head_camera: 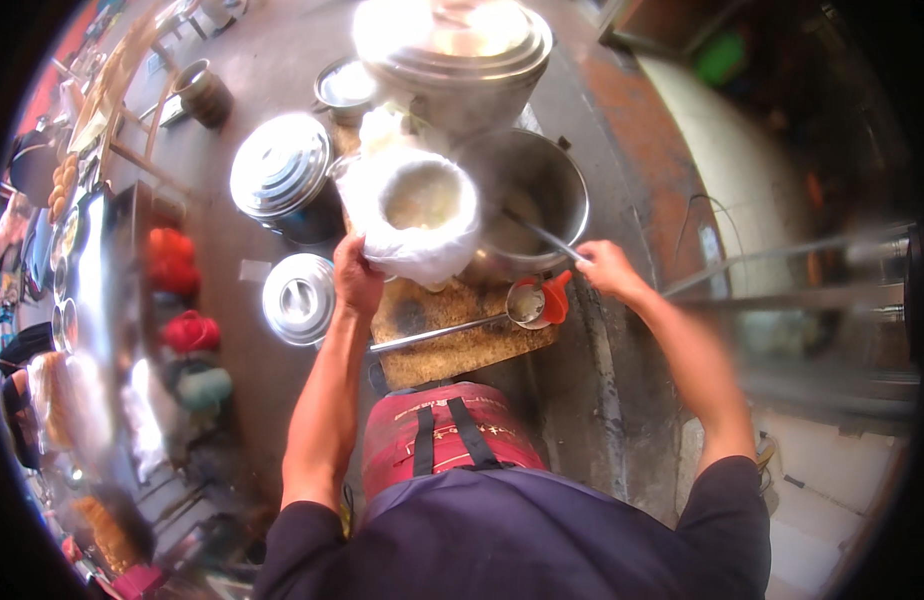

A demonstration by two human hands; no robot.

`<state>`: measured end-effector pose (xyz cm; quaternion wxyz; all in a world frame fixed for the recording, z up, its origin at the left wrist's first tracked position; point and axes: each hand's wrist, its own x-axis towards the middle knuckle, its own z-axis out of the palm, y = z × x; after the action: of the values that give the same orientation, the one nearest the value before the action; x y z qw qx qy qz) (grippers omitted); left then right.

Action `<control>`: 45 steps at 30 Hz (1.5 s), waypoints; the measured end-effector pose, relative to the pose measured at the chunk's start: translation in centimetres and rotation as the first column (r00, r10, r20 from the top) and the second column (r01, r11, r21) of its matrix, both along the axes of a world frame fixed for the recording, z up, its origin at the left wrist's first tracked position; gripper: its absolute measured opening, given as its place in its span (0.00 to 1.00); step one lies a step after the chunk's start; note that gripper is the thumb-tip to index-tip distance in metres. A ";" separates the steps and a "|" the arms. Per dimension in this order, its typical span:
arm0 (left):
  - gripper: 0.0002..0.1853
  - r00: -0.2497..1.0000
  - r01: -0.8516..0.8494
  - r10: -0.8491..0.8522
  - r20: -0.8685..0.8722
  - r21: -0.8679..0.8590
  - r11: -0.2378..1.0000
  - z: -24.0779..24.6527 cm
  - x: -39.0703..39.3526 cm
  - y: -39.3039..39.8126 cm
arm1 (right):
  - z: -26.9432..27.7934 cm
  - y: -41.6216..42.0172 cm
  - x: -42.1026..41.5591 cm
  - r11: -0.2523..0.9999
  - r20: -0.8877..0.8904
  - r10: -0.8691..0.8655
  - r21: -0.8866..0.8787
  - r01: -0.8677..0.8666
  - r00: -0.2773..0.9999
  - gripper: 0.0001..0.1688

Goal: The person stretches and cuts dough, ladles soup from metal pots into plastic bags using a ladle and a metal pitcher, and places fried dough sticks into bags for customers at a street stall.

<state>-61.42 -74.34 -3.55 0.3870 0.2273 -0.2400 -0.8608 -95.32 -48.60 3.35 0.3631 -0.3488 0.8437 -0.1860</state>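
Note:
My left hand (358,276) grips the side of a round container lined with a white plastic bag (421,255), which has pale, cloudy contents inside. In my right hand (610,266) is the metal handle of a ladle (541,231). Its far end reaches down into a large steel pot (582,196), where haze hides it. The bag-lined container is held beside the pot's left rim. Below both hands, a second long-handled ladle (439,334) lies across a worn board (424,365), its cup close to a red plastic funnel or scoop (557,296).
A tall lidded steel pot (469,94) stands beyond the open one. To the left are a lidded pot (282,161), a round metal lid (298,298) and a smaller pot (346,86). Food stands on a counter (94,247) at far left; a brown jar (203,94) is on the floor.

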 end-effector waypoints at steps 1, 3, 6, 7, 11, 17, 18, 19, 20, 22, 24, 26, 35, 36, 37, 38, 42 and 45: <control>0.19 1.000 0.000 0.000 0.005 -0.010 1.000 0.2 0.4 -0.1 | 2.1 0.9 0.0 0.976 0.284 -0.218 0.092 0.200 0.934 0.12; 0.19 1.000 0.014 -0.014 0.001 -0.017 1.000 0.1 0.7 -0.1 | 4.9 4.0 0.3 0.908 0.382 -0.413 0.107 0.404 0.827 0.14; 0.19 1.000 0.025 -0.025 0.003 -0.014 1.000 -1.0 1.0 -0.8 | 9.4 9.3 1.6 0.862 0.428 -0.488 0.098 0.498 0.761 0.18; 0.19 0.999 0.038 -0.038 0.004 -0.006 0.999 -1.8 0.8 -1.1 | 11.9 10.7 2.7 0.836 0.389 -0.532 0.100 0.540 0.752 0.20; 0.19 0.999 0.025 -0.025 -0.038 0.007 1.000 -2.9 -1.3 -1.2 | 19.1 15.8 6.5 0.781 0.363 -0.582 0.002 0.624 0.727 0.23; 0.10 1.000 -0.025 0.025 0.011 -0.033 0.999 -4.1 -4.8 -0.9 | 24.3 20.3 10.5 0.729 0.440 -0.561 -0.139 0.670 0.701 0.25; 0.10 0.999 -0.022 0.023 0.029 -0.049 0.999 -2.9 -5.6 -0.5 | 24.4 20.8 11.0 0.722 0.452 -0.554 -0.157 0.673 0.699 0.26; 0.09 0.998 -0.018 0.029 -0.050 0.206 0.978 -1.7 -6.5 0.1 | 24.2 21.4 11.3 0.742 0.449 -0.517 -0.187 0.643 0.728 0.26; 0.11 1.000 -0.020 0.023 -0.018 0.174 0.984 -1.7 -7.0 0.3 | 24.1 21.6 11.8 0.755 0.422 -0.505 -0.206 0.622 0.753 0.26; 0.15 0.999 -0.023 0.019 0.046 0.110 0.994 -2.2 -7.7 0.4 | 23.4 21.5 13.0 0.782 0.364 -0.476 -0.241 0.575 0.801 0.26; 0.12 0.999 -0.013 0.013 0.031 -0.023 1.000 -3.2 -8.0 0.4 | 22.3 21.7 13.2 0.830 0.237 -0.415 -0.298 0.472 0.878 0.26; 0.07 0.992 -0.053 0.065 0.104 -0.115 0.992 -2.5 -8.3 1.4 | 20.3 22.1 13.1 0.893 -0.034 -0.294 -0.366 0.262 0.955 0.25; 0.06 0.997 -0.050 0.051 0.059 -0.031 0.998 0.6 -7.1 3.4 | 17.2 23.1 11.4 0.885 -0.117 -0.222 -0.441 0.150 0.968 0.24; 0.06 0.992 -0.067 0.076 0.104 -0.080 0.995 0.5 -7.0 3.6 | 16.9 23.5 11.4 0.830 0.194 -0.367 -0.373 0.414 0.910 0.25; 0.06 0.984 -0.083 0.101 0.147 -0.129 0.988 0.3 -6.9 4.0 | 17.1 23.5 10.8 0.801 0.350 -0.398 -0.318 0.508 0.848 0.25; 0.07 0.989 -0.072 0.083 0.125 -0.089 0.993 0.0 -6.8 4.0 | 17.7 23.6 10.1 0.766 0.494 -0.426 -0.249 0.593 0.758 0.25; 0.08 0.995 0.017 0.001 -0.096 0.189 0.982 -1.6 -6.2 3.1 | 17.2 22.6 6.6 0.765 0.651 -0.458 -0.059 0.642 0.605 0.23; 0.09 0.992 0.027 -0.006 -0.125 0.171 0.985 -1.4 -4.9 3.0 | 15.0 17.0 4.6 0.824 0.488 -0.516 0.059 0.563 0.704 0.19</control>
<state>-66.27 -71.35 -4.92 0.3729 0.2039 -0.1420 -0.8940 -90.70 -31.62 18.39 0.4745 -0.0454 0.7805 -0.4046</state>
